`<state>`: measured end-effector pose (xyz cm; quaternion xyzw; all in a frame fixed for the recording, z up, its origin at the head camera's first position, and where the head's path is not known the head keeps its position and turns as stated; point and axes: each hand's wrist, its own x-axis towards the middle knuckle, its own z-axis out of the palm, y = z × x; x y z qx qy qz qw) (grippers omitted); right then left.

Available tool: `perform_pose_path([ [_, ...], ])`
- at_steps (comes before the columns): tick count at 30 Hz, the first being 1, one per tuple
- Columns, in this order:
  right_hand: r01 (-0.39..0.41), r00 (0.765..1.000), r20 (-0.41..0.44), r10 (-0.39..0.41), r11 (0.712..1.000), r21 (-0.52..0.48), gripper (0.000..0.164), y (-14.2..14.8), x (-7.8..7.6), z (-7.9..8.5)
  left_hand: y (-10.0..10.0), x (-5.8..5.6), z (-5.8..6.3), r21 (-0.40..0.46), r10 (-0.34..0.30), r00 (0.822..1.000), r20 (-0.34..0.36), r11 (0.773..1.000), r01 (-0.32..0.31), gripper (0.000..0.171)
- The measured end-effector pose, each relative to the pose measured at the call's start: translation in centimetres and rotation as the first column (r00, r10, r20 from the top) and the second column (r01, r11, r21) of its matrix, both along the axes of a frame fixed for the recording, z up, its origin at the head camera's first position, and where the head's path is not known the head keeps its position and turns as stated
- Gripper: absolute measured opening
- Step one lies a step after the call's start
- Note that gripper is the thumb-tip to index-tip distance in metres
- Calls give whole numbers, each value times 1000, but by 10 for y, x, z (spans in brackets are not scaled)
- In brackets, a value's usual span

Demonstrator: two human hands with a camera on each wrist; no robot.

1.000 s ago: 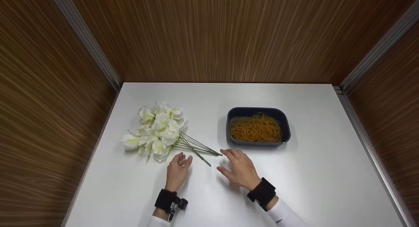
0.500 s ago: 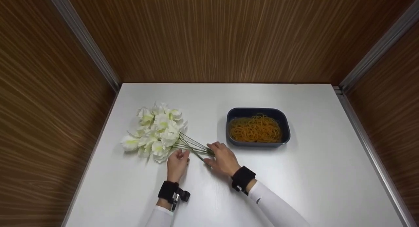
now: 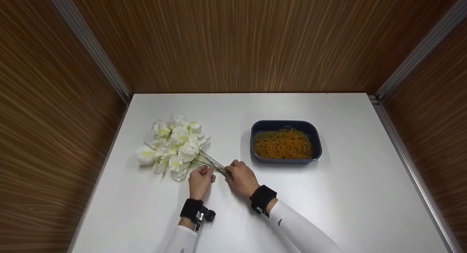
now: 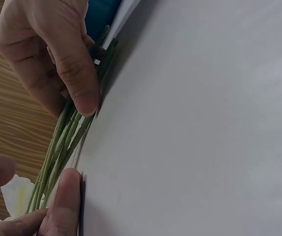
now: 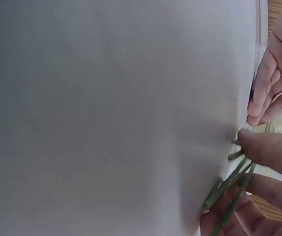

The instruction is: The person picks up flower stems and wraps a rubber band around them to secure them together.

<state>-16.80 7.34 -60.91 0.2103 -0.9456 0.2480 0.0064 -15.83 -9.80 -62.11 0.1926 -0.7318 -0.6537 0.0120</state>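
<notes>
A bunch of white flowers (image 3: 177, 147) lies on the left half of the table, its green stems (image 3: 208, 157) slanting down to the right. My right hand (image 3: 243, 178) grips the stems near their cut ends; in the left wrist view its thumb (image 4: 84, 96) presses over the bundle. Just below the blooms, my left hand (image 3: 200, 183) is beside the stems. In the left wrist view its fingers (image 4: 66, 201) are relaxed and bent, apart from the thumb, with the stems passing behind. Stem ends (image 5: 219, 191) stick out past the right hand's fingers in the right wrist view.
A dark blue rectangular container (image 3: 286, 161) stands behind and right of my right hand, holding a heap of orange-yellow rubber bands (image 3: 284, 145). The white table (image 3: 328, 209) is enclosed by wood-grain panels (image 3: 233, 41) at the back and both sides.
My right hand has moved left from beside the stem ends and now grips the stems, which are gathered closer together. My left hand has shifted slightly right and up towards them.
</notes>
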Motion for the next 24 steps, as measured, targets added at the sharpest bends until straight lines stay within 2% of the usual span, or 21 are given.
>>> perform_pose_path([
  [6, -6, 999, 31, 8, 998, -56, 7, 3, 4, 2, 3, -6, 1, 36, -31, 1000, -1, 999, 31, 29],
  [16, -20, 1000, 13, 21, 999, -47, 5, 2, 12, 4, 9, -15, 8, 142, -121, 991, 60, 984, 111, 27],
  [24, -4, 1000, 9, 4, 1000, -27, 5, -2, 20, 3, 18, -21, 11, 97, -148, 981, 123, 986, 136, 27],
])
